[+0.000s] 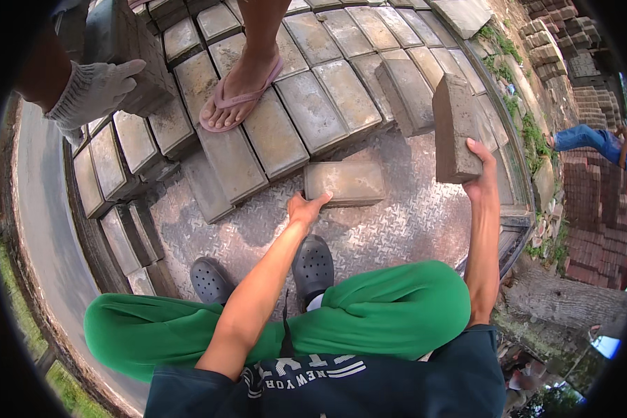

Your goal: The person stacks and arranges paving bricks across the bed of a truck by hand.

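Note:
With its fingers closed at one end, my right hand holds a grey-brown paving brick raised on its edge at the right. My left hand grips the near left edge of another paving brick, which lies flat on the patterned metal floor. Its thumb rests on top, while the fingers are partly hidden. Beyond both hands, rows of paving bricks stand packed side by side. One more brick sits tilted near the brick in my right hand.
A co-worker's sandalled foot stands on the rows, and a white-gloved hand touches bricks at the upper left. A metal side rail edges the floor, with road beyond. Brick stacks and another person are at right.

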### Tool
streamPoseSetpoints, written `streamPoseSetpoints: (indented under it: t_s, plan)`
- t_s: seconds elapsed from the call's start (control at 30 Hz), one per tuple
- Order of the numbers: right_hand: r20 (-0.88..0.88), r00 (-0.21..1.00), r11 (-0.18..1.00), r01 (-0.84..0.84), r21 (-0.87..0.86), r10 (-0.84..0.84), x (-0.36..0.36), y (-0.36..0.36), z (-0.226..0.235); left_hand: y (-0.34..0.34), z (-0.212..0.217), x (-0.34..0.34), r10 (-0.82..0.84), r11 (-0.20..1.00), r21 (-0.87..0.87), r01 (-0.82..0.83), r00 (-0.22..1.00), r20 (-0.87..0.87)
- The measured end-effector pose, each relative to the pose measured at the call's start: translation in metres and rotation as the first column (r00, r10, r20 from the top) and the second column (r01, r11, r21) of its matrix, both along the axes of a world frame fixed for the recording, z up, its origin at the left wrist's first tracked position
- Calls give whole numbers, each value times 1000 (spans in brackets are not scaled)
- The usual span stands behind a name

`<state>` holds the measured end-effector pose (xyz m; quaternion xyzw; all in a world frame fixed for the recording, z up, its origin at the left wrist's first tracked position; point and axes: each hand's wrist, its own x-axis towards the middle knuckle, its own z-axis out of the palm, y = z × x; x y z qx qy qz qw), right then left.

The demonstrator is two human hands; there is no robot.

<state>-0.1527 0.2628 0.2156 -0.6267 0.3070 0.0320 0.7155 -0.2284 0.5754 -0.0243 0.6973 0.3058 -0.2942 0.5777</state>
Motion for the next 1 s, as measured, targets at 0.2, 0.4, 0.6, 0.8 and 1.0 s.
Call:
streamPoseSetpoints:
  t_s: [0.2, 0.4, 0.6, 0.8, 1.0]
  plan:
    - [242, 970, 998, -31, 59, 16, -97, 31, -26, 12, -14, 1, 3, 992, -124, -12, 997, -76]
    - [-412, 910, 949, 85, 305, 51, -134, 74, -101, 25, 21, 22, -19, 984, -176, -7, 989, -144]
    - [-300, 953, 934, 67, 351, 45, -138, 76, -88, 19, 12, 23, -50, 986, -165, 28, 990, -134]
    - [-122, 992, 994, -8, 107, 21, -143, 73, -78, 16, -14, 42, -57, 985, -172, 23, 979, -197]
    - [-209, 975, 990, 97, 105, -73, -184, 45, -92, 5, 15, 24, -79, 997, -7, 78, 982, -173]
